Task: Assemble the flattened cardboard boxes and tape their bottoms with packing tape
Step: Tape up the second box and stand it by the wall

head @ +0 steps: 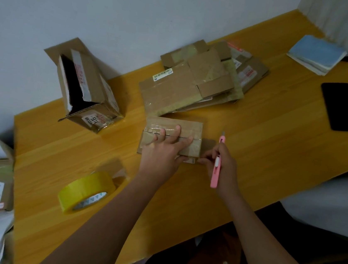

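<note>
while lying bottom-up on the desk, small box with long axis running left to right, flap seam along the same line. left hand laid flat over it, fingers straight, pressing the flaps. right hand curled round a pink cutter, blade pointing away, just beside the box's right end. yellow tape roll near, lower left.

My left hand flat on the small box, tape roll to its left, flattened stack behind — phone far right on the counter.
</note>
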Demonstrator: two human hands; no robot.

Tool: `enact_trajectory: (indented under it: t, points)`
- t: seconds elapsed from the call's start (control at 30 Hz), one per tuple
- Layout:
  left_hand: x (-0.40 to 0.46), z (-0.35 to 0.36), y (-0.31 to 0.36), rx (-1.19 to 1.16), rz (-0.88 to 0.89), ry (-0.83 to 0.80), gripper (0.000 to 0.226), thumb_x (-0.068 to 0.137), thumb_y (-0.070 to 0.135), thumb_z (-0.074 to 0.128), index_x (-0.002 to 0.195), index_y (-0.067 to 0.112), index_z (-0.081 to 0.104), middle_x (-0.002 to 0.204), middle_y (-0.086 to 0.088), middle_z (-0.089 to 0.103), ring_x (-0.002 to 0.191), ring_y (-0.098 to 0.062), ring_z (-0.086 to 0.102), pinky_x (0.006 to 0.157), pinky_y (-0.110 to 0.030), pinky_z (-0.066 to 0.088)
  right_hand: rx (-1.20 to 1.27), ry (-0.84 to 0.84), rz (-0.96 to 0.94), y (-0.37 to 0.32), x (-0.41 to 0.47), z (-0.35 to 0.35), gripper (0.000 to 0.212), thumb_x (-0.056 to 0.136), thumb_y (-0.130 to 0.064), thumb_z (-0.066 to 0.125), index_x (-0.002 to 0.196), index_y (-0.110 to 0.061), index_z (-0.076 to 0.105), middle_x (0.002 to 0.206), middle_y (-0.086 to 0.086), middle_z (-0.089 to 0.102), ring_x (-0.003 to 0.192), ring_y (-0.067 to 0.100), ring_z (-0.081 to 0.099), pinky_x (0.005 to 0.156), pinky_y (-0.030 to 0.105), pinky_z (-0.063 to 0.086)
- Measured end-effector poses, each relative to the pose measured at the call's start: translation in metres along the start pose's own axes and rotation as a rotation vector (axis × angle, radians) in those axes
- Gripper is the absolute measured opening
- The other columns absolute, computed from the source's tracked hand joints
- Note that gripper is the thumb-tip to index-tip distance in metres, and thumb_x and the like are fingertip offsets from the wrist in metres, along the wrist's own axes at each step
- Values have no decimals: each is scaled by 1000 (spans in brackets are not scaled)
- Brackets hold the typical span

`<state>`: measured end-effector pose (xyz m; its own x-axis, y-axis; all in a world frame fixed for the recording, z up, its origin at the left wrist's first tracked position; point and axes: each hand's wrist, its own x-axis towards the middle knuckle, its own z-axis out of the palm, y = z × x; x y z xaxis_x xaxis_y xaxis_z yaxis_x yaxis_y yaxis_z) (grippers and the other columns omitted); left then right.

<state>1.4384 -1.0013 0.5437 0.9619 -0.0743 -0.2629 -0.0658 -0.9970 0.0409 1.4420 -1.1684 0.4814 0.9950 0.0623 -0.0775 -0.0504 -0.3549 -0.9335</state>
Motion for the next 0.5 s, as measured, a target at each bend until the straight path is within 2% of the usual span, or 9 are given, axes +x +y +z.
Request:
enact_trajectory:
  t: [0.07, 0.13, 0.23, 0.33, 0.4, 0.5]
  points:
    - [-1, -2, 0, 1, 0, -1, 53, 95, 51, 49, 145, 50, 29, 161, 10, 17, 145, -33, 25, 100, -44, 43, 41, 35, 38, 1, -3, 4, 41, 85, 5, 67, 75, -17, 35, 78, 13, 61, 75, 15, 61, 66, 8, 46]
    - [-2, -5, 1, 4, 5, -7, 53, 96, 50, 48, 145, 50, 29, 161, 11, 16, 145, -32, 24, 100, -43, 43, 63, 68, 37, -4, -5, 3, 44, 83, 5, 70, 75, -20, 35, 79, 13, 63, 74, 6, 63, 64, 7, 46]
    - [-2, -6, 1, 6, 8, -12, 53, 96, 51, 47, 145, 50, 28, 161, 11, 15, 145, -32, 24, 99, -42, 43, -3, 33, 29, -6, 8, -7, 50, 75, -6, 81, 76, -26, 36, 79, 2, 64, 68, -2, 61, 56, 8, 44]
    - [-1, -2, -1, -5, 7, -4, 53, 95, 51, 48, 145, 50, 29, 161, 11, 17, 145, -33, 25, 99, -44, 44, -225, -84, -26, -10, 26, -20, 45, 75, -16, 82, 80, -24, 38, 70, -7, 56, 55, 3, 53, 44, 16, 37]
    - [0, 0, -2, -8, 11, -2, 53, 95, 52, 48, 145, 50, 29, 160, 11, 18, 145, -33, 25, 98, -45, 44, -436, -154, -124, -11, 36, -25, 42, 78, -23, 80, 86, -21, 39, 67, -9, 50, 53, 2, 46, 45, 17, 27]
    - [1, 1, -4, -3, 23, -10, 54, 95, 52, 48, 145, 50, 28, 160, 11, 18, 144, -33, 26, 98, -45, 45, -590, -172, -265, -8, 49, -24, 37, 82, -24, 75, 87, -21, 38, 69, -8, 47, 54, 4, 44, 48, 18, 24]
